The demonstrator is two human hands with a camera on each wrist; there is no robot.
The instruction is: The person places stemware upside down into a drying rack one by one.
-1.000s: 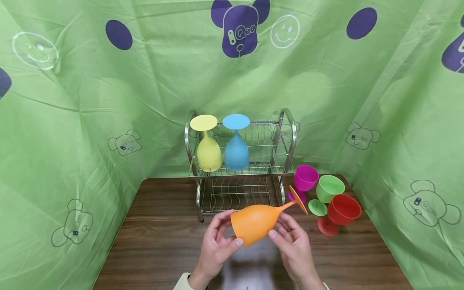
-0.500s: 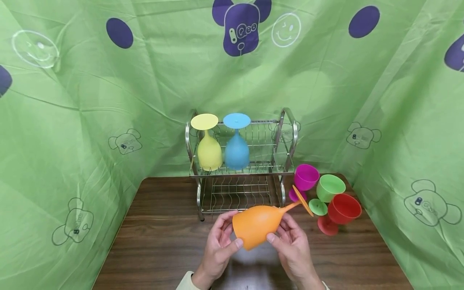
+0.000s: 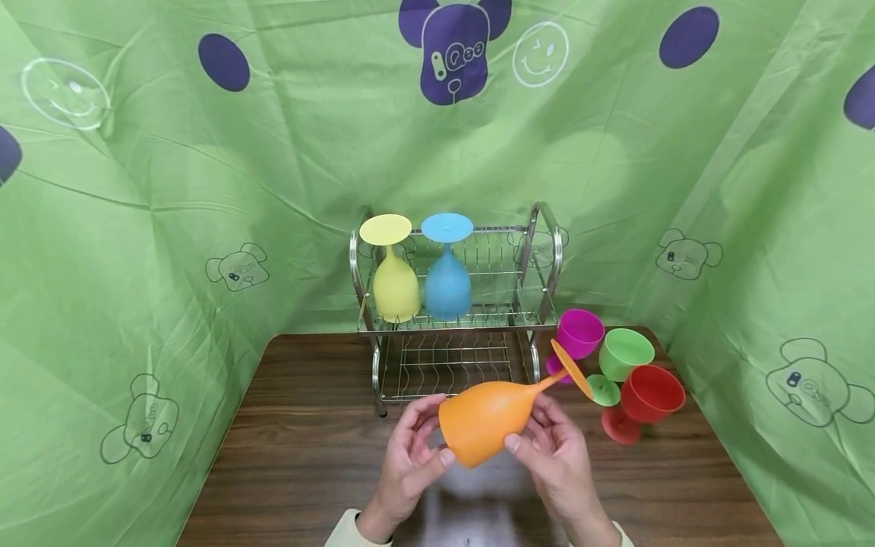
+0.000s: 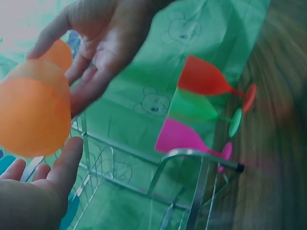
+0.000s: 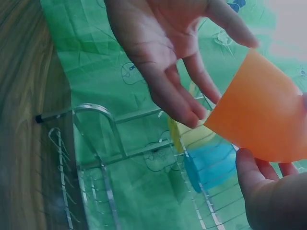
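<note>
An orange goblet (image 3: pixel 487 420) is held tilted on its side above the table, its foot pointing up and to the right. The left hand (image 3: pixel 410 465) pinches the rim end between thumb and fingers. Near the stem, the right hand (image 3: pixel 557 465) holds the bowl with its thumb in front and its fingers behind. Upside down on the upper tier of a metal dish rack (image 3: pixel 456 330) stand a yellow goblet (image 3: pixel 396 290) and a blue goblet (image 3: pixel 447 289), side by side. In the right wrist view, the fingertips meet the orange bowl (image 5: pixel 264 108).
Magenta (image 3: pixel 580 334), green (image 3: pixel 625 355) and red (image 3: pixel 652 395) goblets stand upright, close together, right of the rack. The rack's lower tier (image 3: pixel 454 353) sits just behind the hands. Green printed cloth (image 3: pixel 307 152) encloses the dark wooden table (image 3: pixel 273 463).
The orange goblet has shifted slightly to the right, and its foot has dipped and then risen a little. Both hands keep their hold. The goblets on the rack and table stay put.
</note>
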